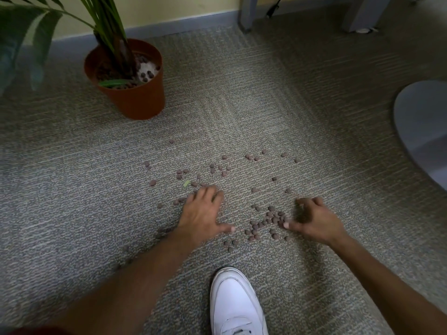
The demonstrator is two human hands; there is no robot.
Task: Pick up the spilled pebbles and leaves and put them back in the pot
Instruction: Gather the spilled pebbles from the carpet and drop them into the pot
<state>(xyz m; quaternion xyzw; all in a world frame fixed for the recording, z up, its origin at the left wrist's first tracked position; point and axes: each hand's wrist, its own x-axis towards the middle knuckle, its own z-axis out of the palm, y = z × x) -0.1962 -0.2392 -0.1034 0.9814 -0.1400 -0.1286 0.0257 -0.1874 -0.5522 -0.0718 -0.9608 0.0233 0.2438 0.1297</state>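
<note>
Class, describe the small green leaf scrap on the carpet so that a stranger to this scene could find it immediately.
Start at the orange pot by the wall and come toward the person's left hand. Just beyond that hand's fingers lies the leaf scrap. It is the only pale green sliver among round brownish pebbles.

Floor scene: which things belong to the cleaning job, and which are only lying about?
Job: pebbles, leaf piece, pot, left hand, right hand.
Not job: white shoe, grey round base, furniture legs.
</note>
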